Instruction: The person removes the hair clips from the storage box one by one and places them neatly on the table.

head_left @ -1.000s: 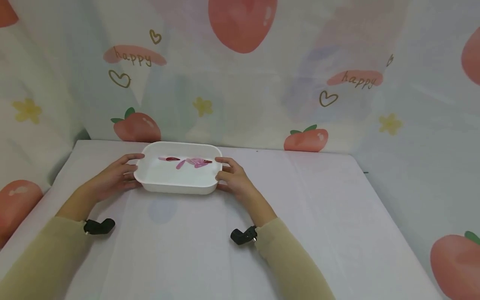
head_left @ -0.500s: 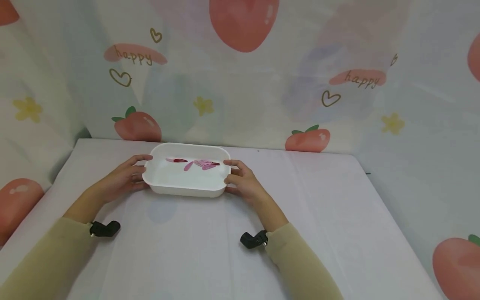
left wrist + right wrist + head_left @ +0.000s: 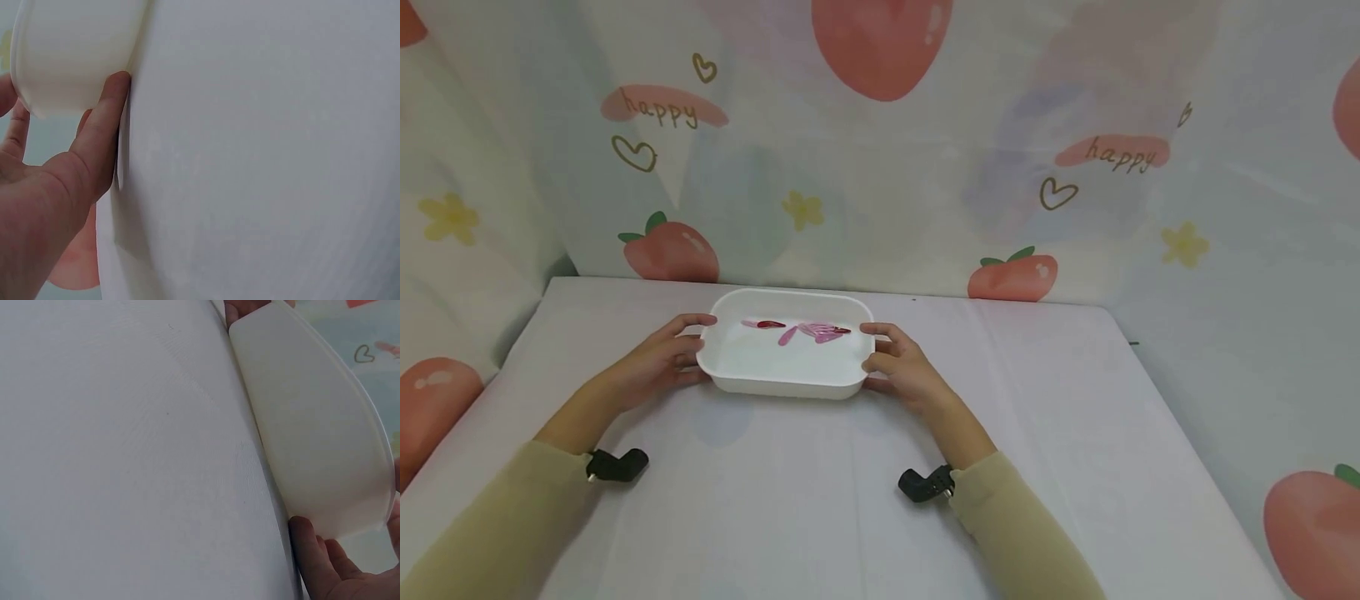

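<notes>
A white rectangular tray [image 3: 775, 367] with rounded corners is at the far side of the table, held at both short ends. My left hand [image 3: 662, 358] grips its left end, the index finger at the rim and other fingers lower on the wall. On the opposite end, my right hand [image 3: 910, 367] holds the rim and side in the same manner. Inside, toward the back wall, lie a red hair clip [image 3: 771, 324] and several pink hair clips [image 3: 820, 332]. In the left wrist view a fingertip [image 3: 117, 78] meets the tray's lower edge, close to the cloth.
White cloth covers the table [image 3: 790, 500]. Behind it hangs a backdrop [image 3: 880, 192] printed with fruit, hearts and "happy". A black wrist camera [image 3: 617, 465] is on the left sleeve, another black camera [image 3: 925, 483] on the right.
Tray and clips have shifted to the right and slightly nearer, both hands moving along with them. The grip at each end looks the same.
</notes>
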{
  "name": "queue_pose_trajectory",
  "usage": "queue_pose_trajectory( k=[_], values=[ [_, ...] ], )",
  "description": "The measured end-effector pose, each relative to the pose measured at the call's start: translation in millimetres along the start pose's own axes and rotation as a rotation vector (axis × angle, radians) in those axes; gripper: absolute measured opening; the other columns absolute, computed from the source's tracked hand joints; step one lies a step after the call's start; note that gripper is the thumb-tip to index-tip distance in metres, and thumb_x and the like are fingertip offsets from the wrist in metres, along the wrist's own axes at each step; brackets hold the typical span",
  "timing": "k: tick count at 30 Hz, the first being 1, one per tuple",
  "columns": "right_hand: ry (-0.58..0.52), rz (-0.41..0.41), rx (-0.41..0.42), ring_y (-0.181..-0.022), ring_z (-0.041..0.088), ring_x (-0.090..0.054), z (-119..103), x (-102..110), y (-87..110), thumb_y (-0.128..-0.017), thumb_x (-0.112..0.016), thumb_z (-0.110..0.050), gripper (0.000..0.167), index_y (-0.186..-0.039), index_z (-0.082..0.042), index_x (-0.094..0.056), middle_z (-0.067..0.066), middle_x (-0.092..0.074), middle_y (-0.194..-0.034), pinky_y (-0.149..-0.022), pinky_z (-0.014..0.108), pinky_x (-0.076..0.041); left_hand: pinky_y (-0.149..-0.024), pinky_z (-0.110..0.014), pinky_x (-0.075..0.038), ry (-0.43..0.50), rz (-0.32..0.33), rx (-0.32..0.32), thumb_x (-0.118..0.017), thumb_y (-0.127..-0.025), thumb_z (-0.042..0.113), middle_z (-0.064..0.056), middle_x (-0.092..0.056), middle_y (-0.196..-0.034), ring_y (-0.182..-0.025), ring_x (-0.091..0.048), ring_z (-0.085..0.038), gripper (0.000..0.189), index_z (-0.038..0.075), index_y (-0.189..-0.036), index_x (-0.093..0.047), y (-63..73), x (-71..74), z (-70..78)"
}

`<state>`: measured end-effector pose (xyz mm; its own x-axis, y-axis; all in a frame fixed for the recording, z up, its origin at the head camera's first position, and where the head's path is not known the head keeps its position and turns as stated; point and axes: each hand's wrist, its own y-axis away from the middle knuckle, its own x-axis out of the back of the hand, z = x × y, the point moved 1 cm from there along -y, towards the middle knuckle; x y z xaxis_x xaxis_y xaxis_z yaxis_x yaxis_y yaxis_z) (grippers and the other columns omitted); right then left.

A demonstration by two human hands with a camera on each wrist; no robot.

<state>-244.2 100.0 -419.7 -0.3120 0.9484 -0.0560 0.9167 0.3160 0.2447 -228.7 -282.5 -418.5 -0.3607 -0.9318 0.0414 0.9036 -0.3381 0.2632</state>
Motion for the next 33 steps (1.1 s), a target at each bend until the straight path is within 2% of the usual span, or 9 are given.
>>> queue_pose_trajectory(
  k=[7, 11, 22, 33],
  values=[
    [0.016, 0.004, -0.003, -0.122, 0.034, -0.053, 1.6, 10.1, 7.0, -0.087, -0.058, 0.003, 0.063, -0.146, -0.015, -0.045, 0.018, -0.042, -0.148, -0.096, 0.046, -0.055, -0.097, -0.035, -0.055, -0.01, -0.011, -0.02, -0.043, -0.107, 0.026, -0.018, -0.027, -0.152, -0.113, -0.061, -0.02, 0.045, 0.017, -0.149, -0.028, -2.3, -12.4, -1.2],
    [0.017, 0.0, -0.002, -0.123, 0.035, -0.052, 2.2, 15.8, 10.5, -0.087, -0.056, 0.003, 0.063, -0.146, -0.014, -0.044, 0.018, -0.041, -0.148, -0.097, 0.047, -0.054, -0.097, -0.037, -0.055, -0.002, -0.016, -0.038, -0.042, -0.107, 0.024, -0.021, -0.03, -0.15, -0.113, -0.062, -0.021, 0.047, 0.014, -0.15, -0.025, -4.0, -19.6, -2.4],
    [0.044, 0.011, 0.001, -0.122, 0.035, -0.051, 3.8, 33.8, 25.0, -0.086, -0.055, 0.004, 0.064, -0.146, -0.013, -0.043, 0.019, -0.042, -0.147, -0.094, 0.043, -0.056, -0.1, -0.041, -0.052, 0.001, -0.027, -0.042, -0.042, -0.106, 0.02, -0.025, -0.032, -0.149, -0.114, -0.06, -0.024, 0.048, 0.012, -0.15, -0.024, -4.1, -42.3, -4.3],
    [0.072, 0.024, 0.01, -0.123, 0.037, -0.051, 7.2, 51.1, 43.0, -0.086, -0.052, 0.005, 0.065, -0.147, -0.011, -0.04, 0.021, -0.041, -0.146, -0.093, 0.042, -0.057, -0.101, -0.043, -0.052, 0.013, -0.029, -0.046, -0.044, -0.105, 0.018, -0.025, -0.032, -0.149, -0.118, -0.058, -0.03, 0.051, 0.012, -0.152, -0.025, -3.2, -67.6, -3.7]
  ],
)
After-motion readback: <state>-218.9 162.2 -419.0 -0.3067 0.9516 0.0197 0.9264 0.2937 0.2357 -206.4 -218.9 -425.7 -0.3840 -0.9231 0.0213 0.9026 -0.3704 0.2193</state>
